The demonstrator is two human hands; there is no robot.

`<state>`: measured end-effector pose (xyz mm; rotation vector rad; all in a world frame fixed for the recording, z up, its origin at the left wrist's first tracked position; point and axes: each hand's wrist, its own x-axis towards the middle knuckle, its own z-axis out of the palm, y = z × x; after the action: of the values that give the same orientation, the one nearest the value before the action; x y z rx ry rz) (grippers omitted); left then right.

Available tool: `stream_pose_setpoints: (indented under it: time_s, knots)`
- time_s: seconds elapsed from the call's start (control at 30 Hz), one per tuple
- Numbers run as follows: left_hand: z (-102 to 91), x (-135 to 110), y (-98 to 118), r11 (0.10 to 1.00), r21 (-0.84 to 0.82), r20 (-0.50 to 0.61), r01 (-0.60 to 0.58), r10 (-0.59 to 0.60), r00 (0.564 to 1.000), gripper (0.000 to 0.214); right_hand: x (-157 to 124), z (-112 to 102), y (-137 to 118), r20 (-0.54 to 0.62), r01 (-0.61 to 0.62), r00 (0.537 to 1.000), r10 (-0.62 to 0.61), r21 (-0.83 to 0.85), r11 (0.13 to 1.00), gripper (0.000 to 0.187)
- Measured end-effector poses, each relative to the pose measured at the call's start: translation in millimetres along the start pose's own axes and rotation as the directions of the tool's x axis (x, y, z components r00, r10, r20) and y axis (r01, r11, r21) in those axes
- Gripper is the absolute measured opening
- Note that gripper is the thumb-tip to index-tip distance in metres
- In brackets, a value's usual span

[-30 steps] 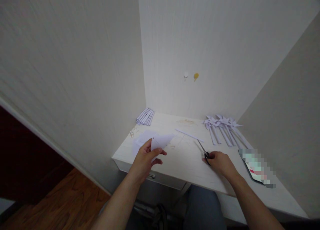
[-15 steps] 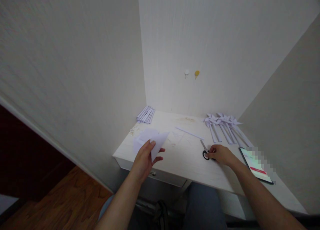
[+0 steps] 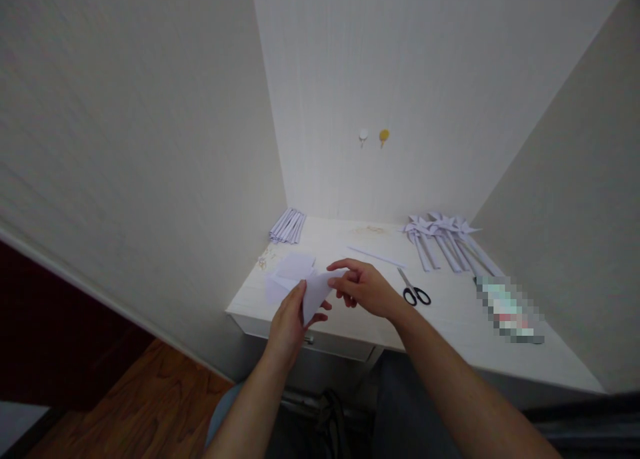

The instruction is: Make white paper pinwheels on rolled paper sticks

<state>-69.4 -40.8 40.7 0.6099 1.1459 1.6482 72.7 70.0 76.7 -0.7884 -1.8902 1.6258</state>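
Note:
My left hand (image 3: 293, 312) holds a folded piece of white paper (image 3: 316, 294) above the desk's front edge, thumb on the near side and fingers behind. At the paper's right corner, the thumb and index finger of my right hand (image 3: 357, 286) close on it. Black-handled scissors (image 3: 414, 292) lie on the desk to the right of that hand, blades pointing away. Loose white paper sheets (image 3: 290, 272) rest behind my left hand. A single thin rolled paper stick (image 3: 377, 256) lies farther back.
Several rolled paper sticks (image 3: 289, 226) are stacked at the back left of the white desk (image 3: 350, 326). Several paper pinwheels (image 3: 440, 236) lie at the back right. A phone-like device (image 3: 507, 312), partly blurred out, sits near the right wall. Small bits (image 3: 265, 258) lie near the left edge.
My right hand has let go of the scissors and moved left to the corner of the paper. The scissors stay on the desk. My left hand still holds the paper.

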Motion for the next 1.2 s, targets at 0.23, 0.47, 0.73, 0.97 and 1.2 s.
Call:
stream_pose_setpoints:
  time_s: [0.23,0.47,0.73,0.97,1.2]
  knots:
    - [4.5,-7,5,0.996,0.071,0.018,-0.057,0.056,0.998,0.049,-8,1,1,-0.056,0.000,0.998,0.004,0.066,0.998,0.032]
    - [3.3,-7,1,0.999,0.037,0.011,-0.028,0.027,1.000,0.043,-10,1,6,-0.131,0.006,0.991,0.005,0.085,0.996,0.036]
    - [0.2,-7,-3,0.996,0.049,0.087,-0.077,0.073,0.994,0.051,-12,7,9,-0.223,0.023,0.975,-0.006,0.077,0.997,0.040]
    - [-0.7,-8,1,0.986,0.043,0.159,-0.161,0.152,0.975,0.052,-12,6,12,-0.284,0.021,0.959,0.018,0.134,0.991,0.042]
    - [0.4,-5,5,0.973,0.197,0.060,-0.118,0.108,0.992,0.023,-17,5,9,-0.252,0.028,0.968,0.016,0.168,0.985,0.040]
